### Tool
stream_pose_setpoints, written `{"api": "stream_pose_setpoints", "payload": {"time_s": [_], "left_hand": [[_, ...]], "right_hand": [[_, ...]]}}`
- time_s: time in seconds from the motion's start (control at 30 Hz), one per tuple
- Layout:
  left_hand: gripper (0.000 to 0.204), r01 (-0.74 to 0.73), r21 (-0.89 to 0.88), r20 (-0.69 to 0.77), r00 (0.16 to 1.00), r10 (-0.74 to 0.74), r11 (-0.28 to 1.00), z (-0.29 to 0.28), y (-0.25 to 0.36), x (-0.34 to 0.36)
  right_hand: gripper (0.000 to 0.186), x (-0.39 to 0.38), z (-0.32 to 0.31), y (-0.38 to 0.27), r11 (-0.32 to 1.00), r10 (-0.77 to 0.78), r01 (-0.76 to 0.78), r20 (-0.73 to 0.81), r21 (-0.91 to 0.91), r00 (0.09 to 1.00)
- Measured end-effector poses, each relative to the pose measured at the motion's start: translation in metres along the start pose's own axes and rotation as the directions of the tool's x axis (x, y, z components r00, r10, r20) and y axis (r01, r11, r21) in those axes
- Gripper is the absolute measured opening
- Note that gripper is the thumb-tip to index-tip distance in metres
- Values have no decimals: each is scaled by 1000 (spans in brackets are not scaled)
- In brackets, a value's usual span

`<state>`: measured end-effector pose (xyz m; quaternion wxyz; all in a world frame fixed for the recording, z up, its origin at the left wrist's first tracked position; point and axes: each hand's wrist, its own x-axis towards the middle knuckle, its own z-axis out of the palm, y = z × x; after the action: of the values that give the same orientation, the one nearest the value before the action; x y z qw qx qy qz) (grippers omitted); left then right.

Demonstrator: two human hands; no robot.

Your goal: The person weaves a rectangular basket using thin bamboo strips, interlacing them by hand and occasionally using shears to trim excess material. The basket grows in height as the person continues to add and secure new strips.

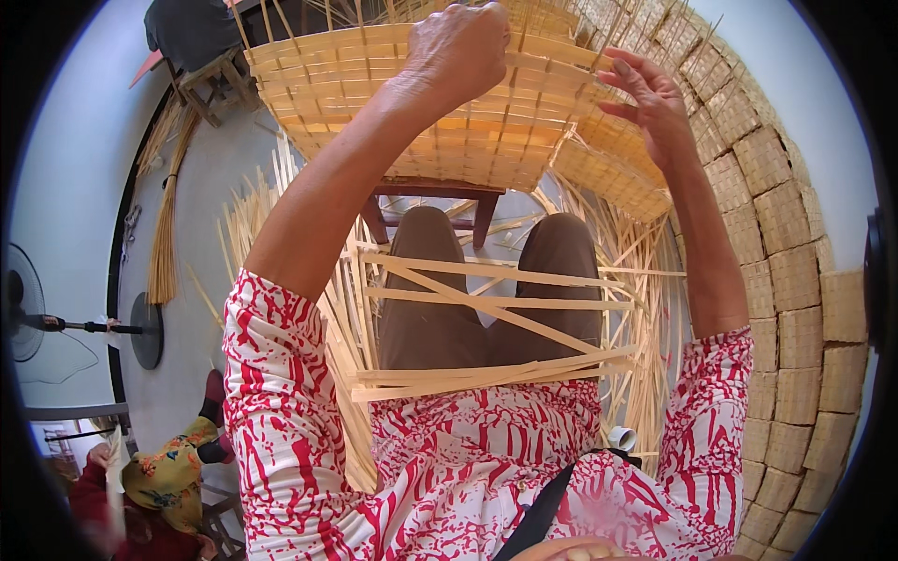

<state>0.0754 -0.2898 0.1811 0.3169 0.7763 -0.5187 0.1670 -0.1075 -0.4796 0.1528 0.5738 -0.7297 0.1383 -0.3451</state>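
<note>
My left hand [454,51] is closed at the upper part of a yellow woven bamboo panel [337,93], its fingers curled out of sight, so what exactly it grips is hidden. My right hand [645,98] is raised at the panel's right end, fingers apart and bent, the tips beside thin upright stakes. The panel rests on a dark red wooden stool [437,187], and a second woven piece [627,187] hangs at its lower right. Several pale loose strips [505,302] lie across my lap.
Bundles of loose strips [645,299] lie either side of my legs. Stacked woven baskets [776,280] line the right. At the left are a standing fan [28,309], a straw broom [168,224] and a seated person in patterned trousers [168,467]. Another person [187,28] sits on a stool upper left.
</note>
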Motion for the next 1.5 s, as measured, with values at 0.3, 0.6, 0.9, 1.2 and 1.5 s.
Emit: {"api": "stream_pose_setpoints", "payload": {"time_s": [0.3, 0.6, 0.9, 1.2, 1.5], "left_hand": [[25, 18, 27, -34, 999, -17, 999, -1, 4, 0], [19, -30, 26, -29, 999, 31, 999, -2, -18, -5], [18, -4, -18, -85, 996, 3, 1000, -3, -19, -5], [17, -44, -38, -104, 994, 39, 998, -13, -20, -13], [30, -42, -79, -343, 939, 13, 996, -39, -83, -76]], "right_hand": [[22, -6, 39, 35, 918, -152, 197, -154, 345, 976], [23, -6, 51, 31, 941, -210, 235, -124, 245, 970], [23, -6, 51, 22, 955, -149, 171, -104, 242, 983], [22, -5, 55, 15, 963, -115, 138, -108, 232, 987], [22, -8, 55, 11, 924, -20, 28, -24, 382, 1000]]}}
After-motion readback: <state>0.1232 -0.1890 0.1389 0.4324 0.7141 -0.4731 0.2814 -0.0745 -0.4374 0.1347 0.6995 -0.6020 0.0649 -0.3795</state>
